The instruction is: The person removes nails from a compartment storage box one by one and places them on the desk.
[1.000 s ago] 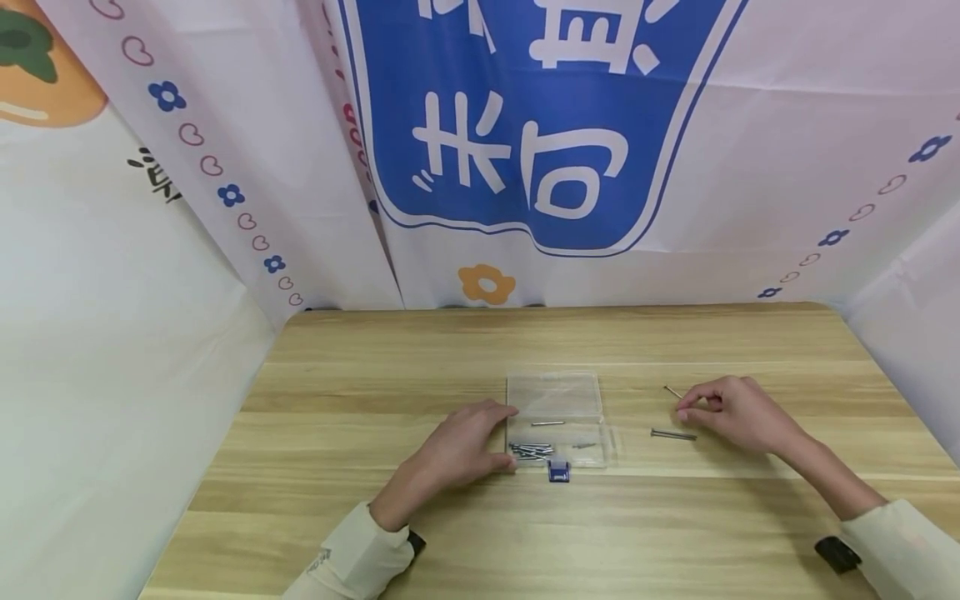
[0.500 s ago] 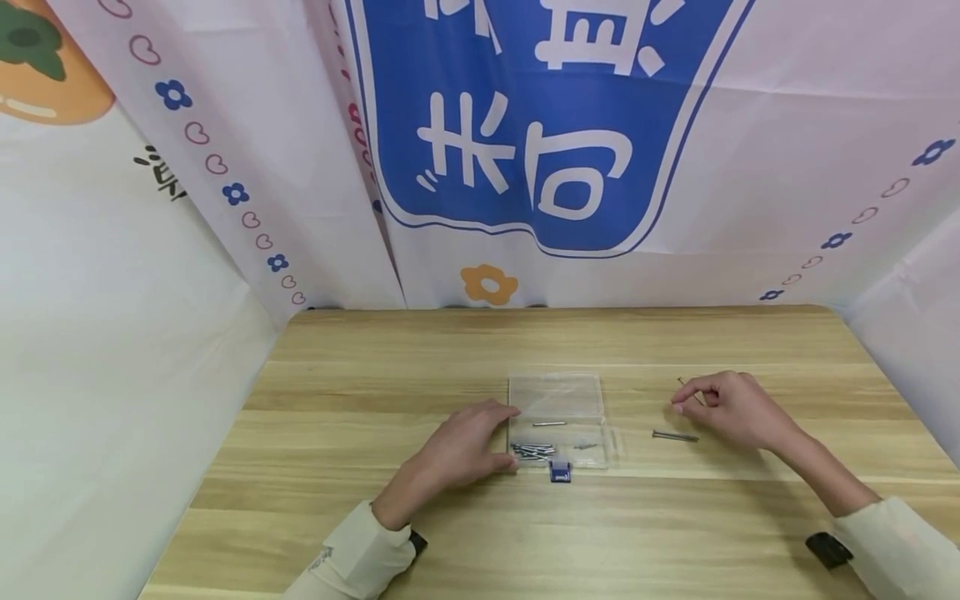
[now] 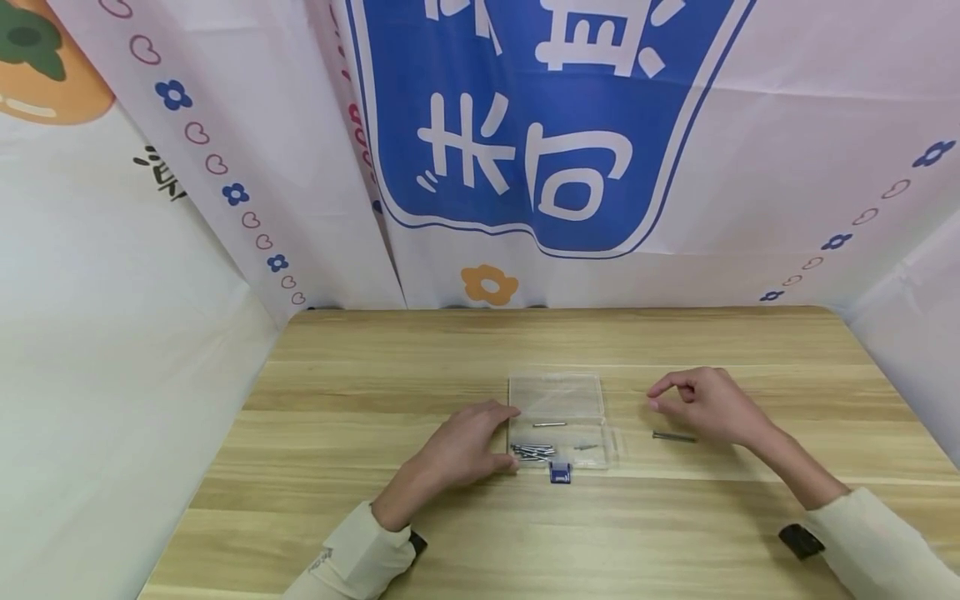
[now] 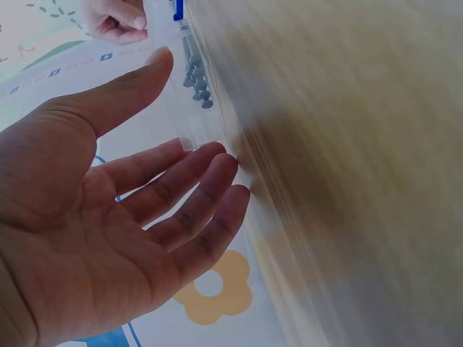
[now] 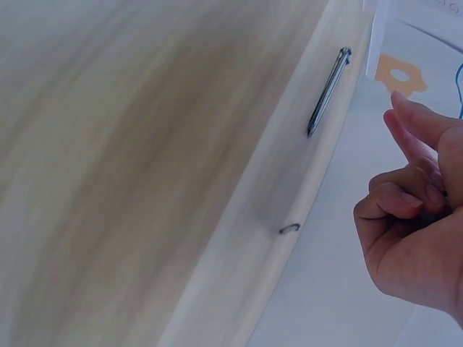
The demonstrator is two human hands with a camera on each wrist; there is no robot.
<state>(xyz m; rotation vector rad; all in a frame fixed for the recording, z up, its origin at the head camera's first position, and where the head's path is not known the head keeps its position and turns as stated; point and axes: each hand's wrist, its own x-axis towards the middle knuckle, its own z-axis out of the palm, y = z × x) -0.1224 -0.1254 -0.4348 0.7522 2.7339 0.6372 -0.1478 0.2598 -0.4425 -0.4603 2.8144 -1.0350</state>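
My left hand (image 3: 453, 450) rests at the left side of a clear plastic box (image 3: 555, 396), whose lid lies back. In the left wrist view its fingers touch the box's edge, nearly straight. Several nails (image 3: 532, 452) lie in the box, with a single nail (image 3: 550, 424) and a smaller piece (image 3: 585, 447) apart from them. My right hand (image 3: 708, 404) hovers right of the box, thumb and index tips together, the other fingers curled. Whether a nail is between the tips cannot be seen. Below it, nails (image 5: 329, 92) lie side by side on the table.
A blue tab (image 3: 560, 472) sits at the box's front edge. One small dark piece (image 5: 289, 228) lies on the wooden table (image 3: 375, 358) in the right wrist view. Printed cloth (image 3: 480, 250) hangs behind the table.
My right hand has moved left towards the box. A thin nail seen by its fingers earlier is out of sight in the head view now. My left hand has stayed at the box.
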